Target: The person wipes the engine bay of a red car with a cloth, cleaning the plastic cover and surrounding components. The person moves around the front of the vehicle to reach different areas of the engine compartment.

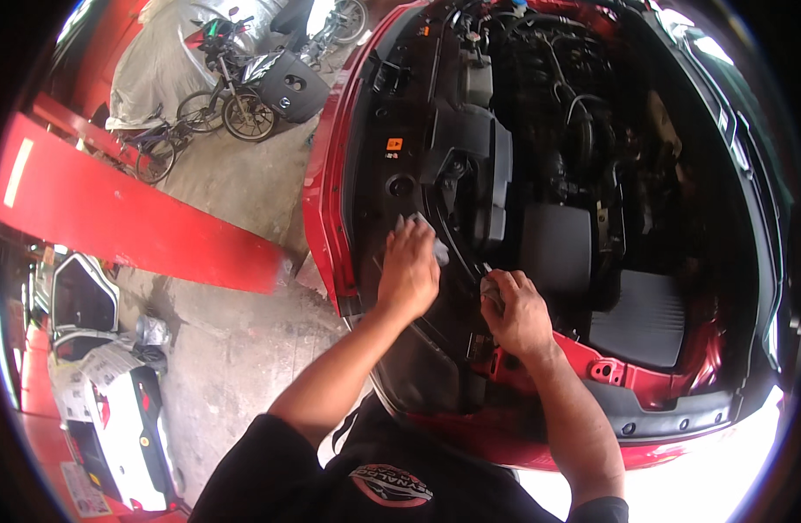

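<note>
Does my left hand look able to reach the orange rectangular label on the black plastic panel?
Probably yes: your left hand, holding crumpled grey cloth, has a clear path along the black panel to the orange label.

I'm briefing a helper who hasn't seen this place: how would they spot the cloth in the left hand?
Find the red car with its engine bay exposed, then the black panel along the bay's left side in the picture. Over that panel, the person's left hand holds the cloth. Its pale grey, crumpled look sets it apart from the dark panel.
</note>
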A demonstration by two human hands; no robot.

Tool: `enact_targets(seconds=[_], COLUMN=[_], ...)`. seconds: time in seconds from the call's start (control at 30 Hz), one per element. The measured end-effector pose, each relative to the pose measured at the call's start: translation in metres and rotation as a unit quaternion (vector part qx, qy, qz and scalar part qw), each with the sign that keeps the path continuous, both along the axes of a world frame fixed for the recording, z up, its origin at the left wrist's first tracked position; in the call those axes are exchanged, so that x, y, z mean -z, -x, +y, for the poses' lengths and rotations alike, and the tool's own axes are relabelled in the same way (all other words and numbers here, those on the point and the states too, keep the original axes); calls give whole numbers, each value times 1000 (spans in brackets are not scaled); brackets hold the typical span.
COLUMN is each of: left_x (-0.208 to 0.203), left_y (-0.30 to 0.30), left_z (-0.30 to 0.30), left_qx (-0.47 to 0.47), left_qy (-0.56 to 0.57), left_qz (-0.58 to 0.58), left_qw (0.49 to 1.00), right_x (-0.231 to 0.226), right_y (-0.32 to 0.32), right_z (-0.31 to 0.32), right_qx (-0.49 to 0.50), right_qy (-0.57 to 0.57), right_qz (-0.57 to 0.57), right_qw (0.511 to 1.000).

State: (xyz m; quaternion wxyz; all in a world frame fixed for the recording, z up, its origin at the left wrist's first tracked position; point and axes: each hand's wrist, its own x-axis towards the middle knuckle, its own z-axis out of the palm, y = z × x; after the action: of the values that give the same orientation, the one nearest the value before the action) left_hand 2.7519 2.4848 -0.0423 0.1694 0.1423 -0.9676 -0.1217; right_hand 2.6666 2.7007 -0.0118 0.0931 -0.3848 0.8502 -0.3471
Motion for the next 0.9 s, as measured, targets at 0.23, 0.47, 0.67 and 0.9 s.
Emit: enact_targets(seconds=[0.23, 0.47, 0.67, 0.9], left_x=[0, -2, -8, -2], left_y=[37, 6, 46, 25], left_z=[-113, -41, -106, -75], left_qx=[-63, 104, 60, 94], left_qy=[21, -21, 2, -26], left_qz=[75, 4, -54, -74], left_qw=[995, 994, 997, 993], right_x=[-2, 3, -1, 2], right_y=[-1, 1, 2, 3], right_z=[-7, -3, -6, -2], right_qx=[-9, 13, 6, 24], right_qy=[28, 29, 47, 26], right_qz=[5, 1, -5, -9], right_qw=[1000, 999, 999, 999])
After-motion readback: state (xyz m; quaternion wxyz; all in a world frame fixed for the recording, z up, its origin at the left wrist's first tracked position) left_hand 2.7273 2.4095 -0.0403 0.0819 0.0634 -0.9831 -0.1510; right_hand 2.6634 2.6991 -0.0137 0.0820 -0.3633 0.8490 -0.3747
